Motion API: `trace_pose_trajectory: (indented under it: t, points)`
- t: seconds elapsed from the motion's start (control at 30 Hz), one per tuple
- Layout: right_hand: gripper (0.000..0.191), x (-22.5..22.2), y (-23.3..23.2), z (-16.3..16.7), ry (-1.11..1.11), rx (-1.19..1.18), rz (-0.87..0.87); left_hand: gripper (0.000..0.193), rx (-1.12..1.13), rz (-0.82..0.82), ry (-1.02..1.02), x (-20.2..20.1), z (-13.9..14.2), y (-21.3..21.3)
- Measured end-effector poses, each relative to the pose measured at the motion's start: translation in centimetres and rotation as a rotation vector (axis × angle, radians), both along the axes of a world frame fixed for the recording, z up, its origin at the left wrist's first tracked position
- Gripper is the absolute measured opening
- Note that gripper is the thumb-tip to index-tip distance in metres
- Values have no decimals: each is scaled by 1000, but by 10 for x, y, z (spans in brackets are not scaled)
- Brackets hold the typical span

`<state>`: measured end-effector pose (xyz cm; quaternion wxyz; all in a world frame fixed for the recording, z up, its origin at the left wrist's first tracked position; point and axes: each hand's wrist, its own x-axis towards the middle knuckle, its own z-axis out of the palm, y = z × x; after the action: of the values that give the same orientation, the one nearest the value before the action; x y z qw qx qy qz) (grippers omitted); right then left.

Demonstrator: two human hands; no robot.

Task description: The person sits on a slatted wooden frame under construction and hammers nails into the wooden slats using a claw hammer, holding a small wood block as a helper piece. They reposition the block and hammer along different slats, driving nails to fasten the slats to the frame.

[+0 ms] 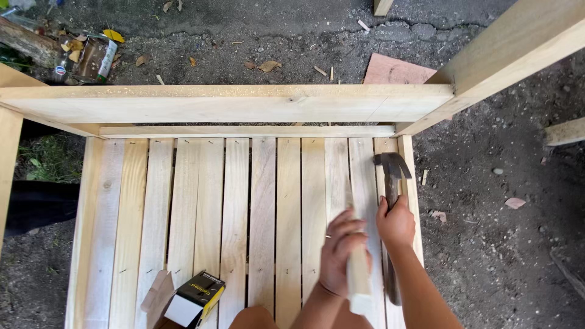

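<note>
My left hand [341, 250] grips a loose pale wooden slat [358, 277] and holds it lengthwise over the slatted seat of a pale wooden frame [244, 103]. My right hand [396, 224] holds a dark claw hammer [392, 170] by its handle, close to the head. The hammer head rests over the rightmost slats, near the frame's right side rail. The two hands sit side by side, almost touching. Several nailed slats [234, 207] run away from me across the seat.
A small black and yellow cardboard box [196, 297], open, lies on the slats at the bottom left. A slanting beam [512, 52] rises at the upper right. The ground around is dark dirt with leaves, litter [91, 55] and a plywood scrap [393, 70].
</note>
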<state>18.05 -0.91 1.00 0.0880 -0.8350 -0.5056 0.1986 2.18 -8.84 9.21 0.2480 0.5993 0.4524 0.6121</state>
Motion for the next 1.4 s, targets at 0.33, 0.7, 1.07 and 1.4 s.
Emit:
trace_pose_trajectory:
  t: [0.33, 0.7, 1.07, 1.4]
  points:
    - [42, -3, 5, -2, -51, -47, -8, 28, -51, -35, 87, -38, -46, -41]
    - [43, -5, 5, 0, -46, -62, -35, 33, -50, 41, 199, -29, -44, -50]
    - [42, -13, 8, 15, 40, -58, -11, 29, -191, 58, 236, -15, -30, 2]
    - [44, -14, 15, 25, 109, -54, 16, 31, -278, 69, 22, -59, -30, 66]
